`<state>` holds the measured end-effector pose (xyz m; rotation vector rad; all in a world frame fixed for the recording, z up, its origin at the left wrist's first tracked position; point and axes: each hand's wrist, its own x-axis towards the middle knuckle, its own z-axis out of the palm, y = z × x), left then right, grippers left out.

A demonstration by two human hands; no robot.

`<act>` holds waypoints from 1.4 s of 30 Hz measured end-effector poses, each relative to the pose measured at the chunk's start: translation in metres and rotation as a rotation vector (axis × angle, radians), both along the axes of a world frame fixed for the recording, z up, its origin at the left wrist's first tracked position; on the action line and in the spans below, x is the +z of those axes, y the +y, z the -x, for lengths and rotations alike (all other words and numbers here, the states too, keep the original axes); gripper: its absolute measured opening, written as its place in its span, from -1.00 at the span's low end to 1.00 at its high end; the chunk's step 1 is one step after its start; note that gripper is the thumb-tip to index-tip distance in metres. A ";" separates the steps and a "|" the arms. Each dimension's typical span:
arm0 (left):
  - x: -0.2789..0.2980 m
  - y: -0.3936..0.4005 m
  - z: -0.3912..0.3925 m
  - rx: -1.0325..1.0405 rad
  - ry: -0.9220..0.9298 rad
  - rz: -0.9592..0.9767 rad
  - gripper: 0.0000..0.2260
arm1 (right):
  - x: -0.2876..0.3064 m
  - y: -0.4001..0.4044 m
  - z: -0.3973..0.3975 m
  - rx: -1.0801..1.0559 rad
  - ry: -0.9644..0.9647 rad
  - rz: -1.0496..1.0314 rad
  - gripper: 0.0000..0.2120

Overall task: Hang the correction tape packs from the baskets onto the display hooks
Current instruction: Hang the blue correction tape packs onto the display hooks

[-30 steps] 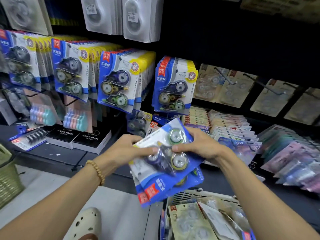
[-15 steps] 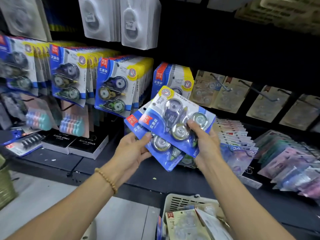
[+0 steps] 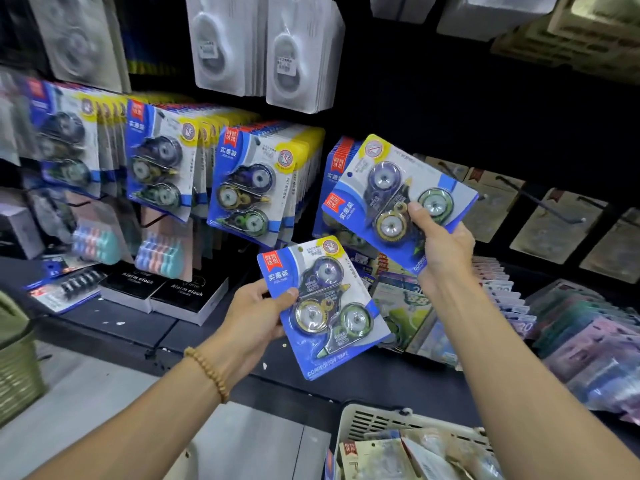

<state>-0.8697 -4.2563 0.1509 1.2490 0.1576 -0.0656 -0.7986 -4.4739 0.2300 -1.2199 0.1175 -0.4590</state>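
Observation:
My left hand [image 3: 252, 320] grips a blue correction tape pack [image 3: 325, 306] by its left edge, low in front of the shelf. My right hand [image 3: 443, 247] holds a second blue correction tape pack [image 3: 398, 199] higher up, tilted, right in front of the rightmost row of hung blue packs [image 3: 334, 161]. Further rows of the same packs [image 3: 249, 192] hang to the left. A white basket [image 3: 367, 420] with beige packs sits at the bottom right, beneath my right forearm.
Bare metal display hooks [image 3: 540, 202] jut out over beige packs at the right. White blister packs [image 3: 298, 57] hang above. Black alarm clock boxes [image 3: 162, 289] lie on the dark shelf. A green basket [image 3: 14, 368] stands at the far left. Pastel packs [image 3: 588, 341] fill the right shelf.
The packs held together in both hands have been split. My right hand lifted one pack up and right toward the hung row; my left hand kept the other lower.

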 end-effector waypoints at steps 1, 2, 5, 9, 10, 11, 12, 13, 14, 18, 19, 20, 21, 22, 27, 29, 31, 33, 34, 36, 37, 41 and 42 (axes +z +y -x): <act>-0.001 0.002 0.000 0.002 0.007 -0.008 -0.87 | -0.002 0.000 0.000 -0.017 -0.008 -0.006 -0.76; -0.002 0.004 0.000 0.003 0.011 -0.017 -0.87 | -0.004 -0.001 0.000 -0.032 -0.016 -0.020 -0.78; -0.004 0.009 -0.001 0.004 0.020 -0.048 -0.87 | -0.008 -0.004 0.002 -0.053 -0.030 -0.053 -0.81; -0.004 0.011 -0.003 0.010 0.029 -0.054 -0.87 | 0.000 0.000 -0.001 -0.033 -0.045 -0.074 -0.82; -0.004 0.010 -0.003 0.009 0.028 -0.055 -0.87 | 0.003 0.001 -0.002 -0.036 -0.052 -0.077 -0.82; -0.003 0.010 -0.003 0.008 0.027 -0.055 -0.87 | 0.006 0.002 -0.003 -0.046 -0.059 -0.073 -0.82; -0.003 0.010 -0.004 0.005 0.024 -0.054 -0.87 | 0.008 0.002 -0.003 -0.058 -0.062 -0.065 -0.81; -0.003 0.009 -0.004 0.002 0.021 -0.053 -0.87 | 0.008 0.001 -0.003 -0.069 -0.063 -0.056 -0.80; -0.002 0.009 -0.004 -0.001 0.019 -0.051 -0.87 | 0.008 -0.001 -0.002 -0.077 -0.061 -0.048 -0.80; -0.002 0.008 -0.005 -0.004 0.015 -0.053 -0.87 | 0.001 -0.012 0.000 -0.090 -0.052 -0.022 -0.83; -0.003 0.008 -0.005 -0.004 0.016 -0.056 -0.87 | 0.000 -0.014 0.000 -0.092 -0.052 -0.011 -0.83; -0.003 0.007 -0.005 -0.003 0.017 -0.057 -0.87 | 0.000 -0.015 0.000 -0.093 -0.053 0.002 -0.82; -0.003 0.007 -0.005 -0.002 0.019 -0.058 -0.87 | 0.001 -0.016 -0.002 -0.093 -0.054 0.013 -0.82; -0.002 0.007 -0.005 -0.002 0.019 -0.057 -0.87 | 0.001 -0.015 -0.004 -0.095 -0.055 0.021 -0.82; 0.000 0.006 -0.005 -0.014 0.003 -0.054 -0.87 | -0.006 -0.009 -0.023 -0.173 0.049 0.048 -0.83; 0.001 0.006 -0.005 -0.018 -0.008 -0.061 -0.87 | -0.017 -0.007 -0.027 -0.152 0.187 0.023 -0.78; 0.002 0.005 -0.005 -0.022 -0.018 -0.069 -0.87 | -0.033 -0.006 -0.024 -0.085 0.365 0.078 -0.71; 0.004 0.004 -0.005 -0.031 -0.030 -0.081 -0.87 | -0.049 -0.003 -0.013 -0.017 0.512 0.197 -0.67; 0.005 0.003 -0.005 -0.035 -0.035 -0.089 -0.87 | -0.056 -0.001 -0.006 0.007 0.550 0.239 -0.65; 0.006 0.000 -0.004 -0.054 -0.052 -0.109 -0.85 | -0.062 0.000 0.009 0.077 0.549 0.283 -0.64; 0.006 -0.001 -0.003 -0.070 -0.064 -0.121 -0.84 | -0.062 0.000 0.015 0.141 0.519 0.305 -0.64; 0.007 -0.010 0.000 -0.118 -0.143 -0.180 -0.81 | -0.047 0.007 0.034 0.445 0.278 0.441 -0.75; 0.008 -0.012 0.000 -0.117 -0.157 -0.178 -0.81 | -0.043 0.011 0.036 0.428 0.230 0.482 -0.80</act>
